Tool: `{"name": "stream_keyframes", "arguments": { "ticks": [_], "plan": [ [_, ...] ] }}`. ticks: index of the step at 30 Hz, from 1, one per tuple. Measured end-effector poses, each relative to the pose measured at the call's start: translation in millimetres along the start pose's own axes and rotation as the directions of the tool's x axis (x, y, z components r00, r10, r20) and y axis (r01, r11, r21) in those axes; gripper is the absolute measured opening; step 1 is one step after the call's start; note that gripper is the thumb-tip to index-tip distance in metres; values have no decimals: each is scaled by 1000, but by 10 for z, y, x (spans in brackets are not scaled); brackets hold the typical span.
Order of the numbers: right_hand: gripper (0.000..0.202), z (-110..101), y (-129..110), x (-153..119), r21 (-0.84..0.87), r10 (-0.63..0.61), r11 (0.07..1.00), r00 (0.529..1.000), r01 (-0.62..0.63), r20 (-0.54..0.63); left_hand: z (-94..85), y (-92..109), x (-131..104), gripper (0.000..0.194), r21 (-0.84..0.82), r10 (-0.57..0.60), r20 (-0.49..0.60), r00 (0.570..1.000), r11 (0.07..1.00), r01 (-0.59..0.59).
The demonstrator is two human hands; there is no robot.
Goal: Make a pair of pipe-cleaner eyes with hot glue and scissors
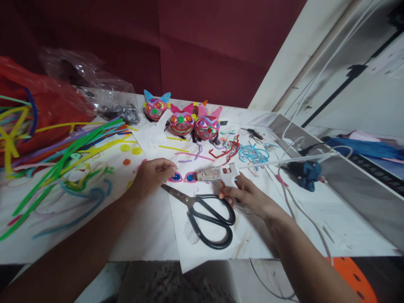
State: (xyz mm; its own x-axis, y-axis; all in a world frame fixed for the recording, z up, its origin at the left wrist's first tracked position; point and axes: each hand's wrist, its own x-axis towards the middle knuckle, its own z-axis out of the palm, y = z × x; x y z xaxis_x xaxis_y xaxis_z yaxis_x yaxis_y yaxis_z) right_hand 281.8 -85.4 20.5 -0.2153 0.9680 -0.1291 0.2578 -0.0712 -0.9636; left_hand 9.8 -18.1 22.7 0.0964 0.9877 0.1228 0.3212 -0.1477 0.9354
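Note:
My right hand [248, 194] is wrapped round the handle of a white hot glue gun [217, 171], a clear glue stick [293, 159] running out of its back. The nozzle points left, at a pink-edged oval with a blue middle [190, 176] on the table. A similar oval [175, 177] lies by the fingertips of my left hand [154, 174], whose thumb and fingers are pinched together. Whatever is between them, if anything, is hidden. Below both hands, black-handled scissors [205, 216] rest on a white paper sheet [186, 256], blades slightly apart.
Three decorated round heads with ears [182, 120] stand at the back. Pipe cleaners [71, 151] cover the left side, near a red plastic bag [47, 92]. Tangled blue pipe cleaners [254, 155] lie right of centre. A white cable [303, 210] crosses the right side.

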Motion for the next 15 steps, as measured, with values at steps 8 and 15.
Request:
{"name": "stream_keyframes", "arguments": {
  "ticks": [8,15],
  "plan": [
    [19,6,-25,-7,-1,-1,1000,1000,1,-10,-2,54,-16,18,0,-20,-6,1000,1000,20],
    [19,-6,-25,-8,-19,-27,999,1000,27,7,-7,24,-7,20,0,-7,1,1000,1000,7]
  ]
}}
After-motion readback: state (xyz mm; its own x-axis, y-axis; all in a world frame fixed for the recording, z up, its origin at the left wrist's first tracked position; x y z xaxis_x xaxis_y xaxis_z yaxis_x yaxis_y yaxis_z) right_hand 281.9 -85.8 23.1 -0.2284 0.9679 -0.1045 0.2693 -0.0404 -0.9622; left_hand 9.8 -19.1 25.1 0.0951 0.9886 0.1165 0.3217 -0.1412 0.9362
